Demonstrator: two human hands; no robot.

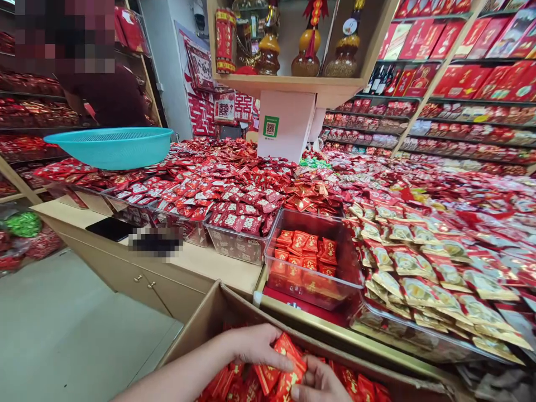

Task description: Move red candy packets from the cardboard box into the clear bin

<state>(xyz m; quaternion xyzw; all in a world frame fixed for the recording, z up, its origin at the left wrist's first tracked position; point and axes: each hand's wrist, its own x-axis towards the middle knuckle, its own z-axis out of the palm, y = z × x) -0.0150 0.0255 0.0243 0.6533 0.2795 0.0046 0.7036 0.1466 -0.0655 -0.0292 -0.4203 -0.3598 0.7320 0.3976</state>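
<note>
My left hand (262,347) reaches into an open cardboard box (201,318), its thumb and fingers closed round red candy packets (288,357) with gold print. From the right, my right hand (320,382) grips the lower side of the same packets, fingertips bent in. More packets of the same kind (355,385) lie in the box below both hands. Just beyond the box stands a clear plastic bin (322,293), partly filled with matching red packets (299,254) in rows.
Bins of red and white packets (238,212) and gold-and-red packets (419,262) cover the counter (221,268). A turquoise basket (113,148) rests on the left pile. A dark tablet-like object (109,228) lies at the counter's edge. Another person (104,95) stands behind, near shelves.
</note>
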